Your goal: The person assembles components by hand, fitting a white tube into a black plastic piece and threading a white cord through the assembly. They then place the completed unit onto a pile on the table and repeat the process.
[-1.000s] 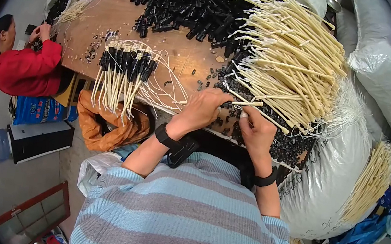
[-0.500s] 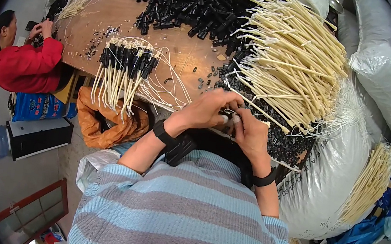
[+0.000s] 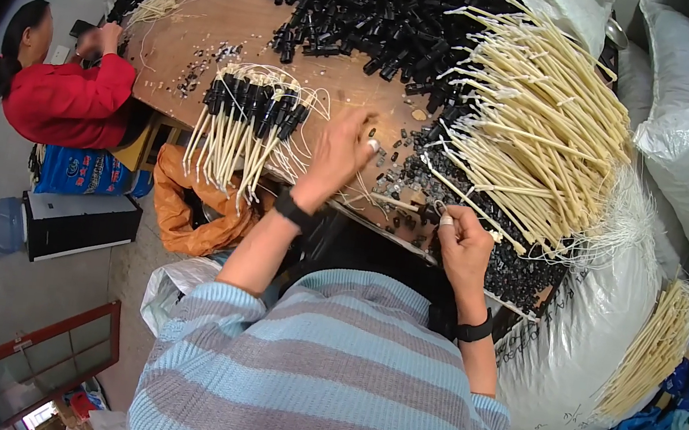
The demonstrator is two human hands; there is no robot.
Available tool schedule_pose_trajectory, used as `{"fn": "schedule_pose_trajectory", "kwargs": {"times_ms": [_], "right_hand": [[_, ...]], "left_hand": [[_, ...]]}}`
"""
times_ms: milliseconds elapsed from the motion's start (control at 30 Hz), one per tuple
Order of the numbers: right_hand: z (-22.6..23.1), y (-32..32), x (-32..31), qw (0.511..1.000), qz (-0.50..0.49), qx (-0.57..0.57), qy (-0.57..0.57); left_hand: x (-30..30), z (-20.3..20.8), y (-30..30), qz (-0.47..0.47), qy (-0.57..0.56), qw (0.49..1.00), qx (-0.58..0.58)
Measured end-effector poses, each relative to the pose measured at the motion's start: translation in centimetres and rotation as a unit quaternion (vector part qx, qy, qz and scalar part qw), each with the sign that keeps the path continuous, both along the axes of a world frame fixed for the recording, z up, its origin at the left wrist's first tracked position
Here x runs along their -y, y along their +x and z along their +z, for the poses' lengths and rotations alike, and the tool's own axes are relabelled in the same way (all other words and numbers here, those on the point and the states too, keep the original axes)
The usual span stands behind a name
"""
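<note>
A cream tube with a black cap is pinched in the right hand at the tabletop's near edge; the left hand, fingers spread, is lowered to small black parts, judged the next piece to be fitted

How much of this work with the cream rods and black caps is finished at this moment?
Done: a row of capped rods lies on the wooden table. In hand: the right hand grips one rod, while the left hand reaches over the small black pieces. Left: a big pile of uncapped cream rods and a heap of black caps.
</note>
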State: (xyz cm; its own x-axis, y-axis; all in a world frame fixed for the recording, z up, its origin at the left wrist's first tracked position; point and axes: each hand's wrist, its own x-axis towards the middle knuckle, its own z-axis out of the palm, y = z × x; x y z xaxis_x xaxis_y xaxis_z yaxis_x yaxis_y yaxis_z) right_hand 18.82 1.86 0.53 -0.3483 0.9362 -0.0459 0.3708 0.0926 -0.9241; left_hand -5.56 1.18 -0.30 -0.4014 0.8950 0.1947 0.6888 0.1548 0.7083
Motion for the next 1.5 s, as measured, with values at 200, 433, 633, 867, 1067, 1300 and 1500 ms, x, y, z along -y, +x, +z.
{"fn": "schedule_pose_trajectory", "kwargs": {"times_ms": [200, 433, 633, 867, 1067, 1300, 1500], "right_hand": [[-0.6, 0.2, -0.7, 0.997, -0.020, -0.028, -0.068], [-1.5, -0.5, -1.6, 0.990, -0.054, -0.045, -0.122], [-0.4, -1.2, -1.5, 0.956, -0.020, -0.199, -0.215], [-0.1, -1.0, -1.6, 0.930, -0.066, -0.241, -0.268], [-1.8, -0.7, -1.3, 0.976, -0.053, -0.155, -0.140], [-0.4, -0.5, -1.2, 0.987, -0.030, -0.125, -0.094], [-0.2, -0.1, -1.3, 0.983, 0.005, -0.128, -0.131]], "left_hand": [[-1.7, -2.9, -2.3, -0.074, -0.052, 0.995, -0.044], [0.1, -0.5, 4.7, -0.134, -0.046, 0.908, 0.393], [0.1, -0.1, 8.7, -0.128, 0.087, 0.971, 0.180], [-0.1, 0.1, 10.0, -0.086, 0.115, 0.963, 0.228], [0.5, 0.0, 9.1, -0.130, -0.042, 0.966, 0.218], [0.5, -0.6, 8.3, -0.103, -0.042, 0.969, 0.221], [0.5, -0.7, 7.5, -0.109, 0.037, 0.977, 0.179]]}}
